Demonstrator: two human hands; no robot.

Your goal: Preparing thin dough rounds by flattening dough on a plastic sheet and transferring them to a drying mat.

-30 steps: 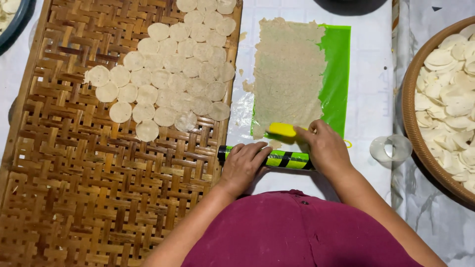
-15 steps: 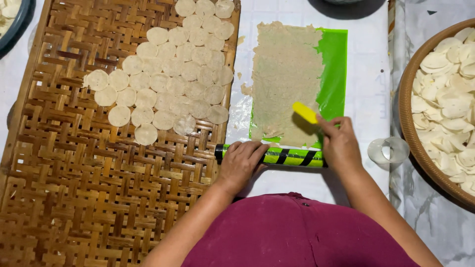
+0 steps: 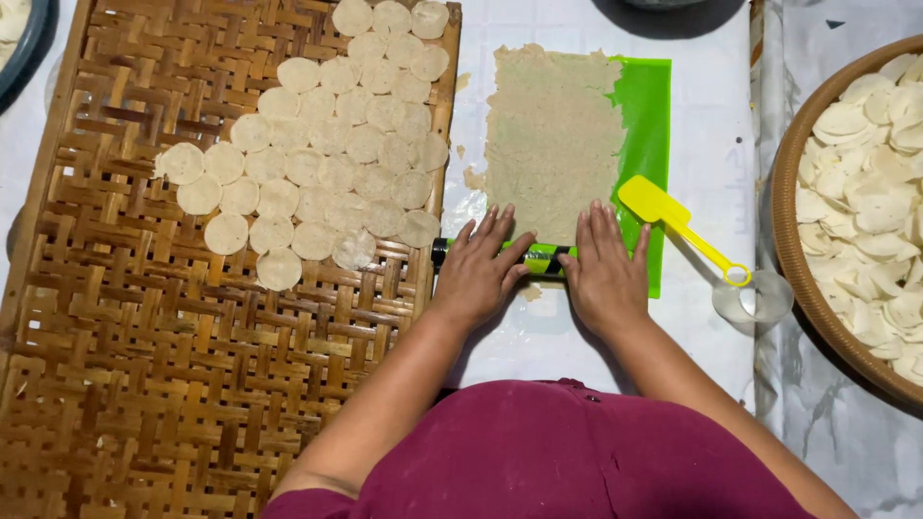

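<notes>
Here both hands, left hand (image 3: 478,272) and right hand (image 3: 604,267), press flat, fingers released, on the rolling pin (image 3: 538,258) at the near edge of the dough sheet (image 3: 551,144); the dough looks soft, tear-prone.

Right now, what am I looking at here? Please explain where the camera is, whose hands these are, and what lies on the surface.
The camera sits on a person's head and looks down at their own two bare hands. The left hand and the right hand lie flat on a green and black roller, at the near end of a thin dough sheet on a green mat. A yellow spatula lies beside the right hand, not held. On the left, a woven bamboo tray carries round dough discs. On the right, a round basket holds more pale pieces.
</notes>
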